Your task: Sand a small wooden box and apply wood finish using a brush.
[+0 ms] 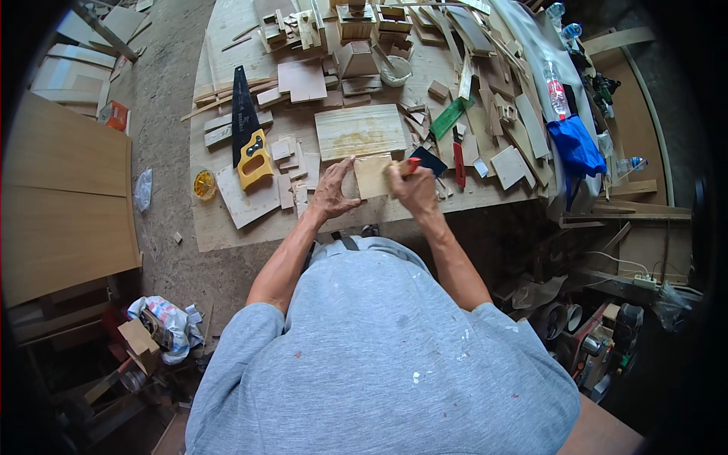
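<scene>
A small, pale, square wooden board (371, 176) lies at the near side of the workbench. My left hand (332, 189) steadies it from the left, with the fingertips at its far corner and the thumb at its near corner. In my right hand (417, 191) is a brush (410, 166) with a red handle, its yellowish end at the board's right edge; motion blurs it somewhat. Just beyond the board lies a larger wooden panel (361, 132) with yellowish smears. A dark blue flat piece (429, 161) sits right of the brush.
A yellow-handled handsaw (253, 163) and a cup of amber liquid (204, 184) are at the left. To the right lie a red-handled tool (459, 161), a green strip (449, 117) and a blue bag (576, 144). Wooden boxes (356, 61) and offcuts crowd the far side.
</scene>
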{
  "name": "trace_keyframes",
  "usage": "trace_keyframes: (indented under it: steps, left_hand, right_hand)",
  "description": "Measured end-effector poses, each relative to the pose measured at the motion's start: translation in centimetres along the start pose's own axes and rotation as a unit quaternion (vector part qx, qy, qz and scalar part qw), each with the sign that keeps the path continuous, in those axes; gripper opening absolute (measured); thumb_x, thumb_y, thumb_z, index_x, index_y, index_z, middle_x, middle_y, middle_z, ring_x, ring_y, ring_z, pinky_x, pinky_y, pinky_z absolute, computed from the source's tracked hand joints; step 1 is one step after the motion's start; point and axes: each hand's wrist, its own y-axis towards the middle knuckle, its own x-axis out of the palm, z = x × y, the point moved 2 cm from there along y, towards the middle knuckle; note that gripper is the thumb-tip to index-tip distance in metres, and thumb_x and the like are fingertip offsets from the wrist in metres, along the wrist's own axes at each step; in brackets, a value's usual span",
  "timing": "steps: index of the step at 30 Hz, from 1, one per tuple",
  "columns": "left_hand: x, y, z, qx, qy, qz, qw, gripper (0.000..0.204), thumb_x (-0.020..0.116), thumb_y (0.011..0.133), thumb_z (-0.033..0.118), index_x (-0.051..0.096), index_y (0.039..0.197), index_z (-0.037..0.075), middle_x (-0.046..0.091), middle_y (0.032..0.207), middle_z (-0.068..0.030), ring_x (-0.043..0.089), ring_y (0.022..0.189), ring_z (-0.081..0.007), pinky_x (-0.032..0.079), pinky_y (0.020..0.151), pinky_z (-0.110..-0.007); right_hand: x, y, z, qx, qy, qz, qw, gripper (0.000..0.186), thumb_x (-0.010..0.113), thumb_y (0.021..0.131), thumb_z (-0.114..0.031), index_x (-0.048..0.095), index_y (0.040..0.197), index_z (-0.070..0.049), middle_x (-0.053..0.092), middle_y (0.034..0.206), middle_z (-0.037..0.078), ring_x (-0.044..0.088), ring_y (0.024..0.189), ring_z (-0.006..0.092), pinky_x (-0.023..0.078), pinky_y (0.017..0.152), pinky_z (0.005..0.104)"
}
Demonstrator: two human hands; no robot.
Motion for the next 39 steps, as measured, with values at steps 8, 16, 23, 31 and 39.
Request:
trace_keyframes:
  steps: [8,16,23,31,39]
  left_hand:
    - [0.4,-0.2,-0.6,0.035,0.022,0.025,0.999,0.109,0.086,0.063,0.028,0.03,0.155,0.007,0.048,0.147,-0.0176,0.045,0.135,-0.0346,0.036,0.117,-0.042]
    - [0.4,0.0,-0.3,0.003,0.008,0.002,1.0,0.109,0.086,0.064,0.025,0.029,0.155,0.008,0.047,0.147,-0.0176,0.043,0.136,-0.0364,0.036,0.117,-0.042]
    - [0.1,0.2,0.2,-0.035,0.0,0.013,0.999,0.117,0.087,0.06,0.03,0.024,0.154,-0.002,0.047,0.145,-0.0233,0.043,0.136,-0.0383,0.037,0.116,-0.042]
    - [0.6,1.4,1.5,-0.046,0.046,-0.054,0.996,0.124,0.085,0.058,0.032,0.017,0.157,0.001,0.049,0.14,-0.0278,0.048,0.13,-0.0426,0.042,0.111,-0.045]
    - [0.9,1.4,0.5,0.005,0.061,-0.029,0.998,0.121,0.086,0.058,0.032,0.021,0.155,0.003,0.056,0.137,-0.0226,0.05,0.128,-0.04,0.044,0.108,-0.045]
  right_hand:
    - [4.3,-0.4,-3.8,-0.122,-0.049,0.023,0.991,0.03,0.063,0.092,-0.023,0.064,0.071,-0.002,0.065,0.063,0.019,0.069,0.059,0.0326,0.055,0.055,0.0425]
    - [0.4,1.6,0.5,-0.046,-0.078,0.128,0.988,0.031,0.066,0.09,-0.024,0.064,0.066,-0.004,0.066,0.059,0.015,0.069,0.056,0.0311,0.055,0.053,0.0406]
    - [6.1,2.2,-3.1,-0.073,0.084,0.051,0.992,0.034,0.067,0.088,-0.025,0.062,0.066,0.001,0.064,0.058,0.016,0.065,0.053,0.0305,0.05,0.052,0.0382]
    - [3.9,3.3,1.1,-0.018,0.121,0.101,0.987,0.032,0.066,0.086,-0.027,0.068,0.073,0.002,0.066,0.063,0.021,0.07,0.058,0.0317,0.052,0.054,0.0405]
    - [-1.6,4.9,3.9,0.016,-0.006,0.173,0.985,0.033,0.064,0.087,-0.027,0.065,0.075,0.004,0.068,0.069,0.022,0.07,0.067,0.037,0.055,0.062,0.0441]
